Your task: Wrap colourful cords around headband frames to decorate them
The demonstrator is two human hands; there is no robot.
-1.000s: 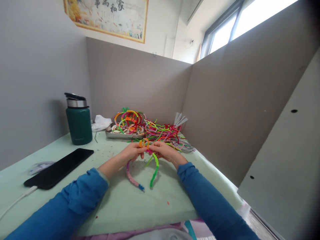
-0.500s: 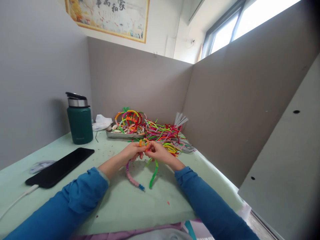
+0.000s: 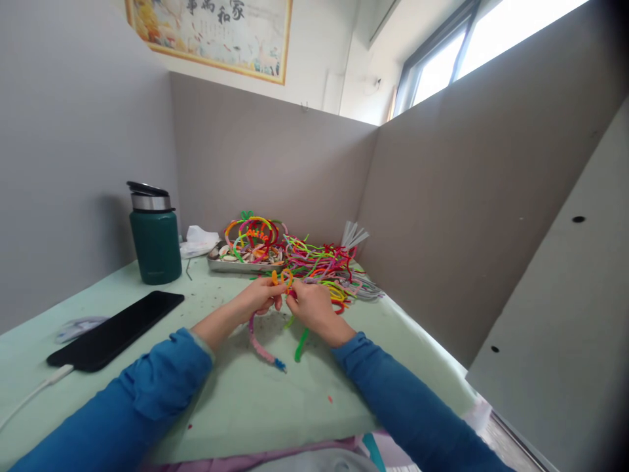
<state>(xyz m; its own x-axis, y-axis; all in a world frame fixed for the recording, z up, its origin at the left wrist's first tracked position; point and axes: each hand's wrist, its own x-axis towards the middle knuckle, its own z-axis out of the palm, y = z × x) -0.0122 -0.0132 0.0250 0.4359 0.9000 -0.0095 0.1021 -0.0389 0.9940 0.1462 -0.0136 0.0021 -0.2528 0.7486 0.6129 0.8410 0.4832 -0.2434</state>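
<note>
Both hands meet over the middle of the table on a headband (image 3: 258, 346) wrapped in fuzzy pipe cleaners. Its purple and pink arm with a blue tip hangs below my left hand (image 3: 259, 298); a green end hangs under my right hand (image 3: 314, 307). Orange pipe-cleaner loops (image 3: 287, 276) stand up from its top, between the fingertips. My left fingers are closed on the headband beside the orange piece. The right hand pinches at the base of the loops, its back turned up, so its fingertips are partly hidden.
Behind the hands are a metal tray (image 3: 246, 267) with finished headbands and small pieces, and a pile of loose pipe cleaners (image 3: 324, 259). To the left stand a green bottle (image 3: 156, 246) and a phone (image 3: 118, 331) on a cable. Grey partitions (image 3: 275, 151) enclose the table.
My right hand has turned over the headband, its back now more upward, covering more of the green end. The left hand stays nearly still, holding on.
</note>
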